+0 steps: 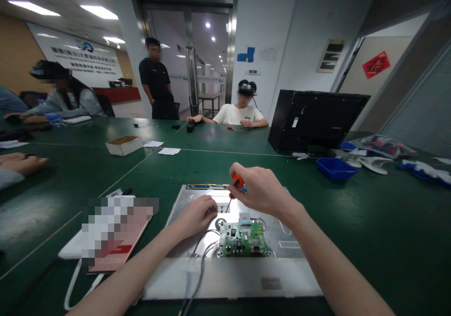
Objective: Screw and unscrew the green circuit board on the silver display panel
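Note:
A silver metal panel (243, 278) lies flat before me, with a green circuit board (243, 238) on its middle and grey cables running off its left side. My right hand (257, 187) is closed round the orange and black handle of a screwdriver (237, 181), whose thin shaft slants down to the panel just above the board. On the panel's left part rests my left hand (199, 212), fingers curled together near the screwdriver's tip; what they hold, if anything, is hidden.
Left of the panel lie a white device and a pinkish booklet (123, 241). Farther off are an open box (124, 145), a blue tray (336, 168) and a black monitor (317, 121). Other people are around the green table (169, 165); one person's hands rest at far left.

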Motion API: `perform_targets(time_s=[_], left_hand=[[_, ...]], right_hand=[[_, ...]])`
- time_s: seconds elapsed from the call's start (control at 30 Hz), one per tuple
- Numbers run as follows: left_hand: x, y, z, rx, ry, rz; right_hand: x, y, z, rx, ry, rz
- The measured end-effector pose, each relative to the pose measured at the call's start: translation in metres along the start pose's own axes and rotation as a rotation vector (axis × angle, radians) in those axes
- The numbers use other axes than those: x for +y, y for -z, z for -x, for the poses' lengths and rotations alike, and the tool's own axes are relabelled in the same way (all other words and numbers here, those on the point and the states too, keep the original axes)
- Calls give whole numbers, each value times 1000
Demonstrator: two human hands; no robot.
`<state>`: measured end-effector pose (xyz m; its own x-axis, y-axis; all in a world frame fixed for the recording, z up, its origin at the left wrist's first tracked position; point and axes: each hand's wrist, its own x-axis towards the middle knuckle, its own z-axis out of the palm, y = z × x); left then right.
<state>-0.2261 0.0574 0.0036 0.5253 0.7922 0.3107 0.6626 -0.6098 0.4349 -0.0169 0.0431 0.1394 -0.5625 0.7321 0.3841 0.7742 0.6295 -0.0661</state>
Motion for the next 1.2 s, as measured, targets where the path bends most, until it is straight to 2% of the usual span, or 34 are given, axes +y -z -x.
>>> perform_targets(time_s=[0.17,0.3,0.53,0.73,0.87,1.2], left_hand=[[2,6,0,-26,27,-8],[10,14,0,-56,61,91],[30,27,4,-260,28,291],[48,26,10,-399,-67,373],[49,22,12,-431,-117,375],[47,22,11,-436,-102,337]], right_hand=[[5,6,1,7,-8,11],[10,11,4,13,-26,34],[7,17,12,-19,38,19],[1,20,15,-69,67,-13],[-1,20,15,-82,78,-19],[-2,18,13,-103,92,-17]])
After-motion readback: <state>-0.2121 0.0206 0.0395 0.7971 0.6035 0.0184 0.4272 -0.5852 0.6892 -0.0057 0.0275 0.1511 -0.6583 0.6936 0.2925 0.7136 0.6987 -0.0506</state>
